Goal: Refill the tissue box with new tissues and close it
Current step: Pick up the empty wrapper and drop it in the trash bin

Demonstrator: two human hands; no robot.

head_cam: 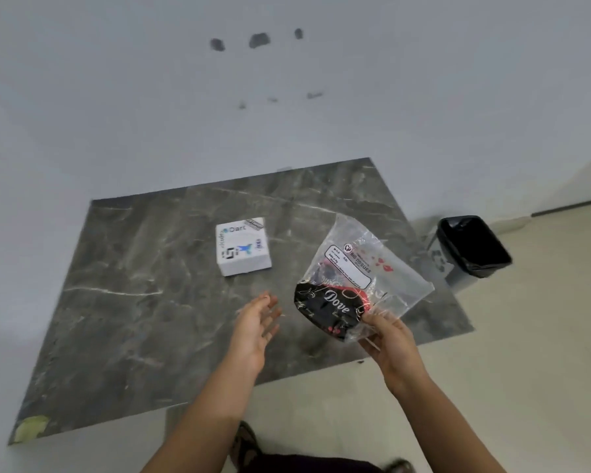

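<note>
A small white tissue box point(243, 246) with stickers on its top stands shut near the middle of the dark marble table point(133, 285). My right hand point(391, 346) grips the lower edge of a clear plastic tissue pack wrapper point(362, 274), black at the bottom with the word Dove, and holds it above the table's right side. The wrapper looks mostly flat and see-through. My left hand point(258, 327) hovers open, palm turned right, just left of the wrapper and below the box.
A black-lined waste bin point(471, 247) stands on the floor past the table's right edge. A pale wall rises behind the table. Peeling tape marks the table's near left corner point(31, 428). My feet show at the bottom edge.
</note>
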